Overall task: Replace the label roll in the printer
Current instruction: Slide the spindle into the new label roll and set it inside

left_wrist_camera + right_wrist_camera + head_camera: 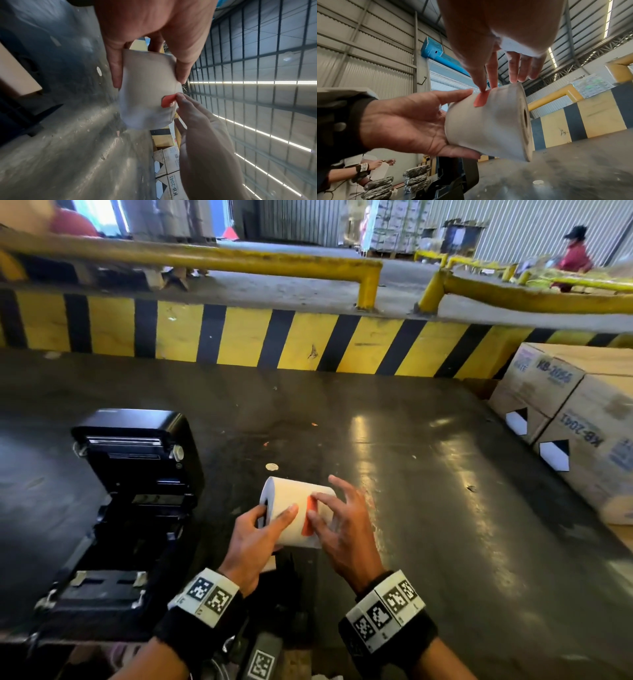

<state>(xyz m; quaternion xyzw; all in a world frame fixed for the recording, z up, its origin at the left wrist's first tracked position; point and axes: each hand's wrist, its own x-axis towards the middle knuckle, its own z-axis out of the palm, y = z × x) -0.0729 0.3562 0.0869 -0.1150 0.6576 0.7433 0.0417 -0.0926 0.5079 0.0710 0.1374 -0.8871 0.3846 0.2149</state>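
Note:
A white label roll (pixel 294 501) is held above the dark table, core pointing left and right. My left hand (pixel 277 510) grips its left end, thumb near the core hole and fingers across the paper (pixel 147 83). A small orange tape tab (pixel 310 515) sticks on the roll's outer wrap. My right hand (pixel 314 505) pinches the top of that tab (pixel 480 100) between thumb and index finger, with the other fingers spread above the roll (pixel 488 128). The black label printer (pixel 137 508) stands at the left with its lid raised; no roll shows in its bay.
Cardboard boxes (pixel 575 419) are stacked at the table's right edge. A yellow-and-black striped kerb (pixel 239 337) with yellow rails runs behind the table. A round white sticker (pixel 272 466) lies beyond the roll. A person in red (pixel 575 258) walks far off.

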